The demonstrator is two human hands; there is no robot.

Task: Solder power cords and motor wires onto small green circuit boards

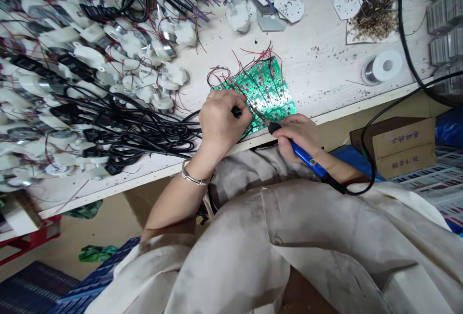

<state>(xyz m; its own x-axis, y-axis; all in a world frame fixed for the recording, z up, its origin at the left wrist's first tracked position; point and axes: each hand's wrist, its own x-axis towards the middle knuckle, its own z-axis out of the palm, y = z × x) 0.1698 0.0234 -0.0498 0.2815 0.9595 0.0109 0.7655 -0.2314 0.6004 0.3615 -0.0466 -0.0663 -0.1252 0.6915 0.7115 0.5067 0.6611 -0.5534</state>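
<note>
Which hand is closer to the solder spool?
Right. The right hand sits left of the solder spool and below it in the head view, holding the soldering iron; the left hand is farther off, past the right hand, at the edge of the green circuit board.

A green circuit board (264, 89) lies flat near the edge of the white workbench (318, 63), bristling with short red and black wires, its near corner partly under the left hand (220, 121). The right hand (296, 135) grips a blue-handled soldering iron (300, 152) like a pen, its thin metal tip reaching toward the board. The left fingers (231, 104) pinch a small dark piece (237, 112), perhaps a wire end, though they mostly hide it.
</note>
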